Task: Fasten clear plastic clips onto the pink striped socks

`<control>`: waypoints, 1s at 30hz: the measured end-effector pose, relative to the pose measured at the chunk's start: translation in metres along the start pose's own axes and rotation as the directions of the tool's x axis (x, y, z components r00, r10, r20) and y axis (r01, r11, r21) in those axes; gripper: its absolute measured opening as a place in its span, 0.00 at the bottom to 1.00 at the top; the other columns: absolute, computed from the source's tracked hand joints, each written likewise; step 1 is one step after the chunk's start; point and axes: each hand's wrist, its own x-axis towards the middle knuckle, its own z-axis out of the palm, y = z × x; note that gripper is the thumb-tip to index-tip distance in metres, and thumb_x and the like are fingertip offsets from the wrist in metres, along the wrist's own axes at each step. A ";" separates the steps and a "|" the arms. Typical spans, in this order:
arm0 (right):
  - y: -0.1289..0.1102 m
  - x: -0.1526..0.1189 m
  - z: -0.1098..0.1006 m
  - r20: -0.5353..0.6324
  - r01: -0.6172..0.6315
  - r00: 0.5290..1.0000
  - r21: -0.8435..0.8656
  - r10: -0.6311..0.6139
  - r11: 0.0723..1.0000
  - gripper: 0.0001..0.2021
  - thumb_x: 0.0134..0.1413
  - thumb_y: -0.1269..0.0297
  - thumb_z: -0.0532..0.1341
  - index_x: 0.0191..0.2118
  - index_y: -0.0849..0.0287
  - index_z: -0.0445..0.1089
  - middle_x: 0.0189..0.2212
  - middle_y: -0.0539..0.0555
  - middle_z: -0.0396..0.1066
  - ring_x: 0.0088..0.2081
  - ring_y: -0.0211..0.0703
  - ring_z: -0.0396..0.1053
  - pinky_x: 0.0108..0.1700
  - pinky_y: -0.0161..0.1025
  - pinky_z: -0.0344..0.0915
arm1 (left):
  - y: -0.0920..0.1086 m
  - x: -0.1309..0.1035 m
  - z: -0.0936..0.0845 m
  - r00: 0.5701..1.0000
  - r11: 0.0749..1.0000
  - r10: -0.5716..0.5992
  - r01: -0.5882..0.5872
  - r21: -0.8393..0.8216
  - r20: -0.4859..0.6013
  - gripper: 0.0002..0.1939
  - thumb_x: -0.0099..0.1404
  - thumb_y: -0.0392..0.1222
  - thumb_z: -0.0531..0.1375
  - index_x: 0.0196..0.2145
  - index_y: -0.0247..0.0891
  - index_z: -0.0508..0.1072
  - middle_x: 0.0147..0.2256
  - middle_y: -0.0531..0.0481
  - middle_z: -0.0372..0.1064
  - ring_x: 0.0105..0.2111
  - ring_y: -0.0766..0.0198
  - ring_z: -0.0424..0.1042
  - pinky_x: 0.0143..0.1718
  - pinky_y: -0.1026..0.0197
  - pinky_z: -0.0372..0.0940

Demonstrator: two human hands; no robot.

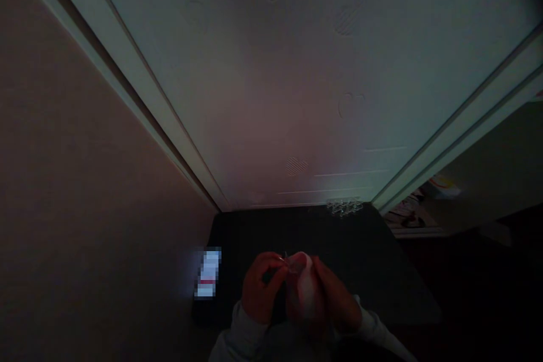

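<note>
In dim light, my left hand [262, 285] pinches a tiny clear item [285, 260] between thumb and forefinger, at the opening of a pink and white bag [309, 288]. The item's exact shape is hard to make out. My right hand [335, 294] is wrapped round the right side of the bag, which hangs upright below its open top. Both hands are above the near part of a dark table [360, 254]. A small cluster of clear, shiny pieces [344, 206] lies at the table's far edge, beyond my right hand.
A lit phone [207, 273] lies at the table's left edge, beside a wall [106, 198]. Behind the table stands a pale panel [271, 96] with heart patterns. To the right, a low shelf [418, 232] holds several items.
</note>
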 end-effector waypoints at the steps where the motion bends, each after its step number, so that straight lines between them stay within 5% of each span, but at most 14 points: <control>1: -0.002 0.000 0.002 0.003 0.002 1.000 -0.005 -0.002 1.000 0.18 0.53 0.47 0.55 0.36 0.56 0.72 0.38 0.56 0.72 0.43 0.50 0.66 0.49 0.47 0.60 | 0.000 -0.001 0.002 1.000 1.000 0.011 -0.011 0.002 0.002 0.04 0.55 0.38 0.60 0.25 0.38 0.74 0.32 0.46 0.73 0.33 0.58 0.73 0.36 0.56 0.68; 9: -0.002 -0.001 0.006 0.128 -0.135 0.985 0.168 0.114 0.976 0.11 0.47 0.57 0.64 0.33 0.55 0.62 0.27 0.45 0.67 0.27 0.37 0.65 0.31 0.34 0.61 | 0.000 -0.007 0.005 0.998 0.997 0.064 -0.065 0.031 0.011 0.05 0.56 0.39 0.60 0.26 0.39 0.75 0.32 0.47 0.73 0.35 0.57 0.72 0.37 0.54 0.68; 17: -0.012 -0.003 -0.001 0.169 0.043 0.986 -0.248 -0.001 0.968 0.14 0.47 0.61 0.61 0.40 0.57 0.62 0.33 0.51 0.68 0.34 0.43 0.67 0.36 0.38 0.63 | 0.004 -0.009 0.008 0.999 1.000 0.019 -0.019 -0.004 0.044 0.04 0.56 0.37 0.60 0.25 0.38 0.74 0.32 0.46 0.73 0.34 0.58 0.73 0.37 0.56 0.68; 23: -0.017 0.004 -0.003 0.344 0.309 0.935 -0.663 -0.089 0.682 0.10 0.53 0.63 0.51 0.34 0.59 0.68 0.32 0.57 0.72 0.34 0.47 0.69 0.37 0.42 0.62 | 0.005 -0.014 0.009 0.996 0.997 0.067 -0.069 0.045 0.054 0.02 0.54 0.36 0.61 0.25 0.38 0.73 0.32 0.46 0.73 0.34 0.58 0.73 0.37 0.56 0.68; 30: -0.015 0.004 0.003 0.366 0.316 0.931 -0.828 0.018 0.463 0.13 0.56 0.66 0.47 0.30 0.61 0.68 0.29 0.58 0.73 0.30 0.44 0.69 0.31 0.38 0.59 | 0.008 -0.016 0.010 0.997 0.991 -0.049 0.042 0.128 0.055 0.12 0.53 0.38 0.62 0.37 0.37 0.71 0.30 0.48 0.73 0.30 0.59 0.73 0.33 0.57 0.69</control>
